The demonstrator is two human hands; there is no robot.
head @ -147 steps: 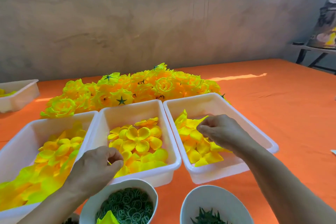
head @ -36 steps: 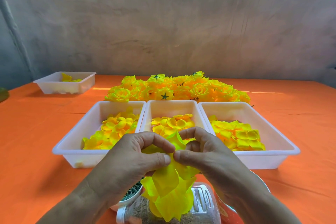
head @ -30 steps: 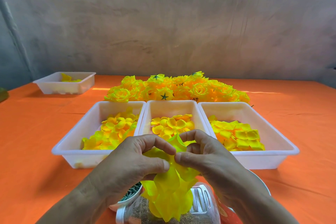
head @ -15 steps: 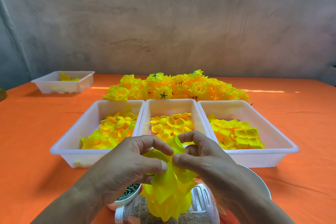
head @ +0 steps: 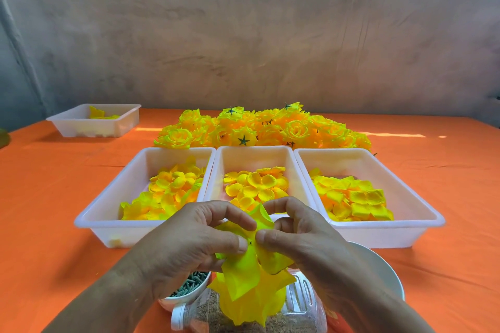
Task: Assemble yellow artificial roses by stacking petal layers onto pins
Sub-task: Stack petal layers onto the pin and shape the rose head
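Both hands have come off the trays since about five seconds back and now meet just in front of the middle tray [head: 254, 148]. Over the last second they've barely shifted.

Our left hand [head: 189, 240] and right hand [head: 303, 235] are both curled in, thumb tips nearly touching. Each pinches the top of the petal stack [head: 251, 286] between thumb and forefinger. The stack hangs below the thumbs, in front of the middle tray's near wall and over a clear jar [head: 303, 305] lying on its side.

At the thumb junction there's a small dark dot. We read it as the pin tip [head: 251, 242] poking through but can't confirm; the rest of the pin is hidden.

Handling: the petals look like thin fabric, near weightless and floppy, drooping under their own weight. Crushing looks unlikely to matter, but the edges give no control. We'd take hold at the centre hole, right beside the pin, and push the layer down there. Pulling on a lobe would likely crease it or tear the hole. The pin is probably the only stiff part, so one hand should back it from beneath.

Supply: the left tray [head: 113, 213] and right tray [head: 405, 213] flank the middle tray, with finished roses [head: 259, 127] piled behind it. A bowl of green parts [head: 189, 282] sits in front-left of it, under our left wrist.
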